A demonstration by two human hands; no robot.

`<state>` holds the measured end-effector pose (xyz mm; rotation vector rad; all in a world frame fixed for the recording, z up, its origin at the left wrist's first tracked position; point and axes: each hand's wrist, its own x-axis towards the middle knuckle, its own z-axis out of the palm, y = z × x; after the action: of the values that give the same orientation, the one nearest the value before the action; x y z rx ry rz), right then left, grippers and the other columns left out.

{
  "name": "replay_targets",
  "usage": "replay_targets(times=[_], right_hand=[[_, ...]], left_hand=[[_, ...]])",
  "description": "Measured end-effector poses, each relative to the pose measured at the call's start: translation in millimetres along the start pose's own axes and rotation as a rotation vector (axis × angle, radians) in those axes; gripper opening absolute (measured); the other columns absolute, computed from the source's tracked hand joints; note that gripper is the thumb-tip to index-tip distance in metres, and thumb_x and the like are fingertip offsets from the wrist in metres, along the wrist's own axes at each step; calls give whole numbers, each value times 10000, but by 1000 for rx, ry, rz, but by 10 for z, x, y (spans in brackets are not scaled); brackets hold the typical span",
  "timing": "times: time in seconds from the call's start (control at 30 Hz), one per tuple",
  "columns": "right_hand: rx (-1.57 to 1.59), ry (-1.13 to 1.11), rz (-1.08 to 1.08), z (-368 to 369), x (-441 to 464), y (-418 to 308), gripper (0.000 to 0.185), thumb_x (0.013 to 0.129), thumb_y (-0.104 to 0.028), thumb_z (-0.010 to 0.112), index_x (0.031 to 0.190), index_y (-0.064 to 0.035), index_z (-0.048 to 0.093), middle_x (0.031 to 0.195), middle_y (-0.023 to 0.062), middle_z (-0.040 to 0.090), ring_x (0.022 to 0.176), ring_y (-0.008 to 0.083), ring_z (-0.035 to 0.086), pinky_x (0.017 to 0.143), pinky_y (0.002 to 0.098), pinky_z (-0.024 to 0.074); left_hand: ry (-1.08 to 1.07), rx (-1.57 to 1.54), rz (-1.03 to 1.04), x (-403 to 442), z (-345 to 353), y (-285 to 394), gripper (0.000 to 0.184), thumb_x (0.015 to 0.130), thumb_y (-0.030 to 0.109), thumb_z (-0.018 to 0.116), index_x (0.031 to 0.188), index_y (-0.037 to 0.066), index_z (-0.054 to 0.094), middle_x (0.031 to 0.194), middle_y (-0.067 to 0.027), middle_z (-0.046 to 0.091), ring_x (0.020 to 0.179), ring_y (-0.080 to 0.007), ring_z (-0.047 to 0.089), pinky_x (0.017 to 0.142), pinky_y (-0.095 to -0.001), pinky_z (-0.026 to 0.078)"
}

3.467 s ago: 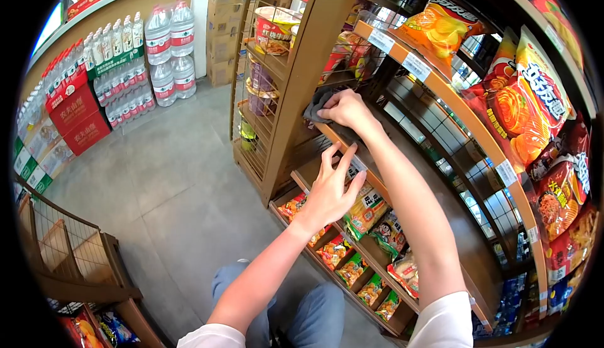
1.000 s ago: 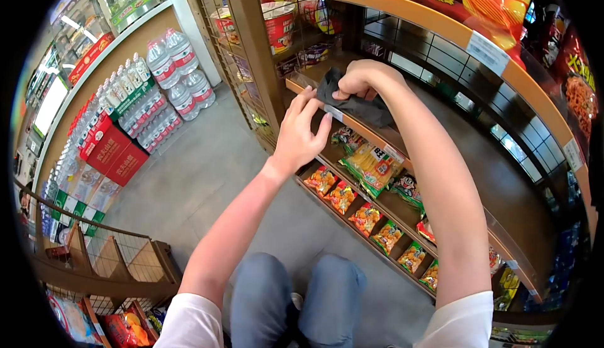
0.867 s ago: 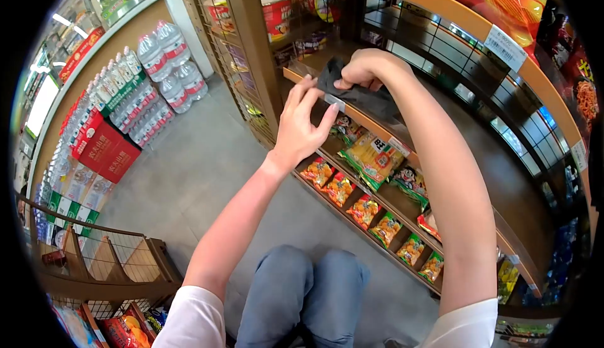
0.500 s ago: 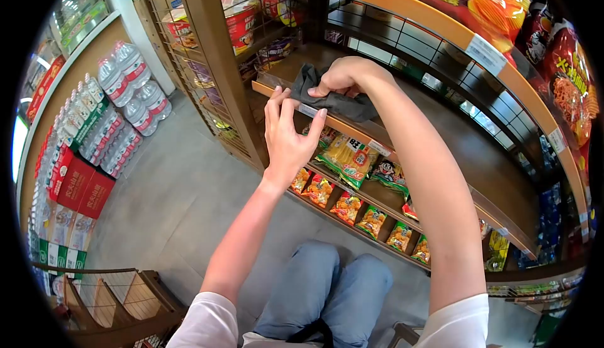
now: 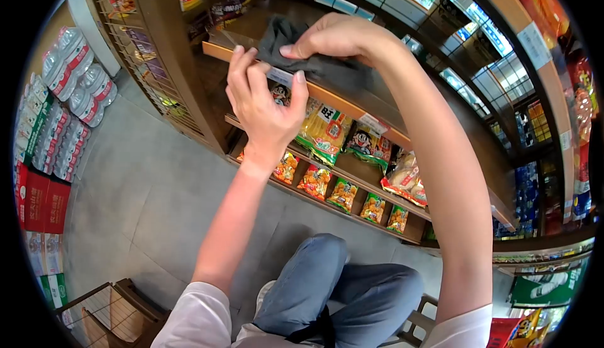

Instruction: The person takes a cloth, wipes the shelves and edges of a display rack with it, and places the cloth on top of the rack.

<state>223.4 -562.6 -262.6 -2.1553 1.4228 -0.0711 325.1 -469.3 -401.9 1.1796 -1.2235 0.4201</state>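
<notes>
On my feed, exposure's decent: floor [image 5: 163, 184] evenly lit, soft shadow around the knees [image 5: 321, 254]. Shelf board [image 5: 472, 143] sits dim; brightest spots are the lit panels [image 5: 462, 82] beyond it (near blown out from here). Dark cloth [image 5: 274, 43] loses fold detail, looks soft at its right end. Heavy fisheye: upper rail [image 5: 511, 10] bows, water bottles [image 5: 69, 65] lean, corners go black. Snack bags [image 5: 324, 133] mid-frame read fairly sharp.

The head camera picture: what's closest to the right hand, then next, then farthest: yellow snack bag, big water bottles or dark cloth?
1. Dark cloth: touching the right hand.
2. Yellow snack bag: below the hand, on a lower shelf.
3. Big water bottles: away across the floor, at the picture's left.
</notes>
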Motion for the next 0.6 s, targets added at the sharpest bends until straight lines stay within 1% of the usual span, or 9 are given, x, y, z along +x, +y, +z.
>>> replay_targets(times=[0.07, 0.13, 0.2, 0.33, 0.37, 0.47, 0.5, 0.53, 0.6], right_hand=[[-17, 52, -127, 22, -82, 40, 460, 804, -463, 820, 1011, -53, 795, 896, 56, 750, 771, 142, 664, 743, 305, 521], [-48, 65, -137, 6, -169, 56, 480, 832, -483, 789, 1015, -39, 789, 907, 61, 749, 789, 139, 663, 755, 298, 517], [76, -14, -192, -13, -137, 143, 519, 844, -507, 769, 1048, -30, 777, 970, 73, 753, 860, 138, 672, 817, 291, 509], [182, -126, -68, -179, -388, 304, 536, 853, -537, 757, 1094, -59, 763, 827, -42, 638, 746, 70, 504, 687, 259, 404], [224, -157, -68, -195, -443, 380, 515, 853, -552, 753, 1075, -87, 769, 759, -86, 547, 704, 55, 404, 629, 246, 328], [310, -224, 15, -255, -571, 605, 441, 853, -518, 774, 1027, -112, 778, 838, -85, 639, 735, 39, 438, 657, 222, 346], [321, -141, -3, -234, -661, 546, 425, 837, -481, 797, 990, -85, 780, 847, -54, 683, 735, 54, 506, 668, 229, 398], [325, -132, 2, -240, -646, 508, 425, 837, -481, 797, 990, -85, 780, 847, -54, 683, 735, 54, 506, 668, 229, 398], [55, -77, -127, -189, -584, 404, 438, 806, -465, 808, 949, -52, 779, 791, -10, 689, 718, 95, 575, 664, 255, 447]], left_hand=[[13, 16, 14, -20, 29, -20, 369, 866, 217, 735, 1085, -4, 537, 1264, -249, 512, 1287, -450, 479, 1050, -519, 391], [3, 43, 19, -31, 40, -42, 378, 876, 243, 727, 1100, 3, 539, 1272, -236, 509, 1309, -445, 462, 1057, -522, 377], [-5, 65, 26, -34, 36, -54, 381, 880, 254, 723, 1107, 4, 547, 1273, -229, 509, 1314, -441, 457, 1060, -522, 373], [-24, 66, 34, -35, 39, -101, 395, 882, 275, 714, 1132, 7, 568, 1272, -209, 506, 1314, -432, 455, 1064, -531, 372], [-21, 66, 43, -40, 54, -116, 393, 878, 258, 708, 1147, 3, 577, 1266, -202, 504, 1308, -431, 459, 1070, -538, 371], [-1, 81, 54, -50, 78, -115, 389, 874, 239, 700, 1155, 1, 573, 1260, -197, 500, 1314, -430, 453, 1077, -538, 371], [2, 67, 50, -55, 86, -113, 383, 873, 225, 692, 1156, -1, 569, 1266, -196, 492, 1318, -430, 446, 1081, -535, 370], [-2, 57, 55, -48, 95, -116, 383, 873, 225, 692, 1156, -1, 569, 1266, -196, 492, 1318, -430, 446, 1081, -535, 370], [-6, 48, 45, -53, 90, -130, 383, 875, 230, 690, 1156, 1, 564, 1269, -195, 486, 1324, -431, 438, 1083, -535, 368]])
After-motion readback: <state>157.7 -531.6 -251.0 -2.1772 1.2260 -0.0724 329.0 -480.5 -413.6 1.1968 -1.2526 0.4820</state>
